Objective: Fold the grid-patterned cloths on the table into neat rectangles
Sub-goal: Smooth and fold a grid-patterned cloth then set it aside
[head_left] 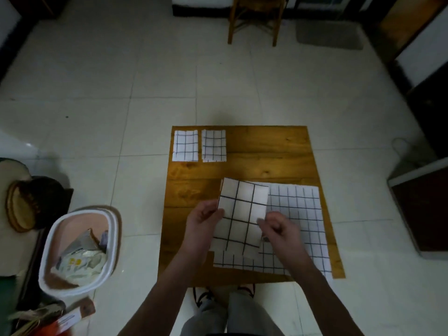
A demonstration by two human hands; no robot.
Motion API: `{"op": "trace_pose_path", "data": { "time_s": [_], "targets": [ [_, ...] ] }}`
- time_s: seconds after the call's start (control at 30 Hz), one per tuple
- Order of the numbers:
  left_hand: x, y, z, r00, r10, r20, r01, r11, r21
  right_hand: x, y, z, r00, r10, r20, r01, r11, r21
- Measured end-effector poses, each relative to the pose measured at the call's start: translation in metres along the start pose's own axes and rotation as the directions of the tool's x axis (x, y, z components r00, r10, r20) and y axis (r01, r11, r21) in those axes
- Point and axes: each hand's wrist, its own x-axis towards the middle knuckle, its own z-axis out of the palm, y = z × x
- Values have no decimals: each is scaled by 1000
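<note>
left hand (202, 220) pinches folded cloth (240, 214) at its left edge | right hand (278, 226) curled at its right edge, grip cannot be told (fingertips hidden) | cloth held above table (194, 185), covering part of flat cloth (300, 229) | two folded cloths (185, 145) (214, 146) at far-left corner | bin (80, 251) contents unclear

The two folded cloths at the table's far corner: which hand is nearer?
Left. The left hand is below the folded cloths, on their side; the right hand is further right.
</note>
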Motion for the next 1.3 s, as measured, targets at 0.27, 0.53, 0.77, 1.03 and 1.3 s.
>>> {"op": "trace_pose_path", "data": {
  "time_s": [0.27,0.53,0.77,1.03,1.3],
  "targets": [
    [-47,41,40,951,232,206,-283,921,267,-70,-37,-46,943,16,-333,61,974,219],
    [-89,52,111,924,254,286,-325,915,239,-112,-27,-116,877,59,-477,93,953,288],
    [-133,45,206,917,248,311,-324,919,224,-149,-4,-205,851,78,-519,126,930,347],
    [-181,8,330,926,205,315,-269,947,174,-196,51,-321,838,72,-541,137,932,335],
    [-202,-10,430,917,176,357,-242,959,148,-207,86,-419,782,27,-622,149,962,229]
  ]
}}
